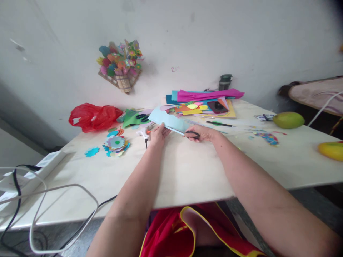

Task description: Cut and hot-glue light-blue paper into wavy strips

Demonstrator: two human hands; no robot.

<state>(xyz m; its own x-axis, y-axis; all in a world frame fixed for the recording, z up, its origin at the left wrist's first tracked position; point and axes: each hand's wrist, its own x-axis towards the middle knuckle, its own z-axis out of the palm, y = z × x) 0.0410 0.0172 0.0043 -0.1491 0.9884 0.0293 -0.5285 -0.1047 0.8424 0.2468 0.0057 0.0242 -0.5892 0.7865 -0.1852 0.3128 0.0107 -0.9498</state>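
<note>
Hands (160,135) nr side of blue ppr (171,121)

Red garment (158,226), yellow edging (188,207)

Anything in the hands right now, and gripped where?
Left hand: light blue paper, by its near edge. Right hand: scissors, by the black handles.

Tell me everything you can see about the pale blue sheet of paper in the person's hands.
The pale blue sheet of paper is plain, matt-looking and longer than it is wide. Its far edge has a curved, scalloped cut-out towards the left; the near edge looks straight. It is held at a slant over the white table. The left hand grips its near edge, while black-handled scissors in the right hand meet its right end. Whether it is several layers, I can't tell.
</note>
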